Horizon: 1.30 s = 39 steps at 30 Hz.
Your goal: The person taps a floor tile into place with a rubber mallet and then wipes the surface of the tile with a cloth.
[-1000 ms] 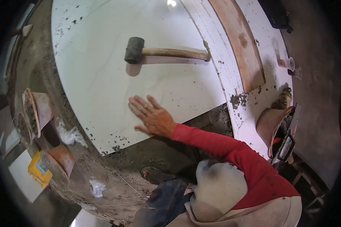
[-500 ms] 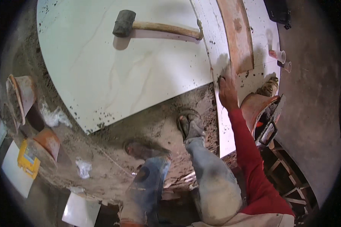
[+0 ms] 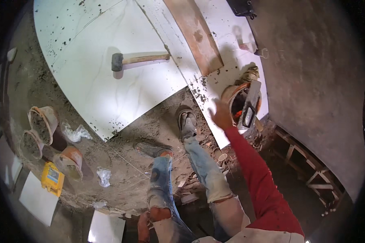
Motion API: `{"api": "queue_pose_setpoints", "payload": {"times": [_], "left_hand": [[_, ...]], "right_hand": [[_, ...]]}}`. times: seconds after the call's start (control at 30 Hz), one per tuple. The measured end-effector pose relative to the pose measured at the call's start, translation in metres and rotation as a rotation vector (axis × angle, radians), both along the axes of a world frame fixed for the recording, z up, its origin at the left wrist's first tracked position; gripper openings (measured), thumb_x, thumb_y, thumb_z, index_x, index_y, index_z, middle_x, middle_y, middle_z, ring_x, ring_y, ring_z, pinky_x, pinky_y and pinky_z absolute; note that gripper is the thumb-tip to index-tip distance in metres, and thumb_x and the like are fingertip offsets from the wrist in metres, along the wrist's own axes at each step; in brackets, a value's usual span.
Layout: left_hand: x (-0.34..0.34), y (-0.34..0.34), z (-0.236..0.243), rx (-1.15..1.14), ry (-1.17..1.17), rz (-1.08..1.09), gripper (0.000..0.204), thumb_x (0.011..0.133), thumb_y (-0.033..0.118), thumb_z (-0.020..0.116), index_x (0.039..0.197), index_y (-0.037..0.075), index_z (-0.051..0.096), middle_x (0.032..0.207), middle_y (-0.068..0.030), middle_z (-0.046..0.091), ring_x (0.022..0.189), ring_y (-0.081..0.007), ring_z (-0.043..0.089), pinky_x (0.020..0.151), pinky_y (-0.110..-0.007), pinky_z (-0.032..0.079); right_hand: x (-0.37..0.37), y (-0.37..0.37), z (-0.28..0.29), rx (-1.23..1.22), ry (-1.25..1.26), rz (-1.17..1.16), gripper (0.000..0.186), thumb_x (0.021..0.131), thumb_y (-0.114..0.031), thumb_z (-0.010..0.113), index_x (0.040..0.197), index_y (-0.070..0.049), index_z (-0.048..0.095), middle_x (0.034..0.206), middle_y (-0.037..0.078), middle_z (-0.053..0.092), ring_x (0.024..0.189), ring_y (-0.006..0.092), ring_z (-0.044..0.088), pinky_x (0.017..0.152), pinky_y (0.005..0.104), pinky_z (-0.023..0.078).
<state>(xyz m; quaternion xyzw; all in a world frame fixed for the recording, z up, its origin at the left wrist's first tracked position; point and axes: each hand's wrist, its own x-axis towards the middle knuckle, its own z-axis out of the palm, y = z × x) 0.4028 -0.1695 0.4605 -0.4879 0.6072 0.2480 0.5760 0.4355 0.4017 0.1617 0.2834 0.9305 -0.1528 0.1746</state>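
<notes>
My right hand [image 3: 221, 116], in a red sleeve, is stretched out with fingers apart and holds nothing. It is over the narrow white tile strip [image 3: 210, 106], just left of an orange bucket [image 3: 227, 94]. A long flat float [image 3: 251, 99] with a black handle leans across the bucket's rim. Inside the bucket, something bright orange shows. What looks like my left hand [image 3: 143, 227] is low beside my left knee, its fingers not clearly seen. A rubber mallet [image 3: 144, 59] with a wooden handle lies on the large white marbled tile [image 3: 138, 89].
A brown board [image 3: 198, 38] lies along the tiles, near clear plastic cups [image 3: 253, 49] and a crumpled cloth [image 3: 251, 72]. Several mortar buckets [image 3: 48, 121], a yellow box [image 3: 52, 179] and plastic bags stand or lie left on rough mortar. A wooden frame [image 3: 308, 164] spans a dark recess at right.
My right hand has come off the tile strip beside the brown board and is now lower, near the bucket. The view has shifted, and the mallet looks smaller and further left.
</notes>
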Motion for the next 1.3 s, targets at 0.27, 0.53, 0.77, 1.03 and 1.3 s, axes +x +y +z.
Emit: {"api": "queue_pose_setpoints", "payload": {"times": [0.27,0.53,0.77,1.03,1.3], "left_hand": [[-0.012,0.121,0.003,0.092,0.198,-0.260,0.076,0.094,0.040,0.069,0.146,-0.005,0.036,0.131,-0.0217,0.054,0.122,-0.0277,0.054,0.102,-0.039,0.045],[-0.022,0.142,0.009,-0.008,0.313,-0.318,0.064,0.088,0.036,0.078,0.130,0.001,0.044,0.118,-0.0147,0.060,0.109,-0.0195,0.058,0.095,-0.034,0.047],[-0.012,0.144,0.004,-0.114,0.318,-0.660,0.078,0.084,0.044,0.081,0.135,-0.003,0.045,0.117,-0.0230,0.063,0.113,-0.0298,0.062,0.096,-0.038,0.049],[-0.075,0.251,0.002,0.224,0.838,-0.854,0.061,0.089,0.034,0.078,0.134,0.001,0.053,0.136,-0.0213,0.055,0.126,-0.0314,0.056,0.105,-0.040,0.046],[-0.141,0.425,-0.047,1.094,0.988,-0.287,0.080,0.089,0.039,0.078,0.152,0.011,0.039,0.160,-0.0118,0.038,0.147,-0.0298,0.037,0.118,-0.047,0.034]], "right_hand": [[0.056,0.436,-0.115,0.634,-0.048,0.446,0.040,0.097,-0.043,0.058,0.081,-0.008,0.069,0.077,0.011,0.068,0.070,0.0324,0.069,0.063,0.0491,0.054],[0.123,0.440,-0.199,0.459,-0.314,-0.140,0.043,0.099,-0.047,0.055,0.100,-0.005,0.067,0.093,0.017,0.069,0.083,0.0345,0.069,0.074,0.0482,0.054],[0.178,0.432,-0.146,0.607,0.012,-0.326,0.052,0.101,-0.050,0.051,0.117,-0.002,0.065,0.107,0.022,0.069,0.095,0.0364,0.069,0.083,0.0474,0.054],[0.202,0.308,0.035,0.448,0.681,-0.299,0.051,0.108,-0.043,0.042,0.135,-0.004,0.061,0.142,0.028,0.054,0.129,0.0436,0.054,0.106,0.0494,0.045],[0.047,0.047,0.146,-0.433,0.464,-0.574,0.039,0.107,-0.029,0.048,0.134,-0.003,0.057,0.134,0.016,0.057,0.120,0.0271,0.057,0.101,0.0395,0.047]]}}
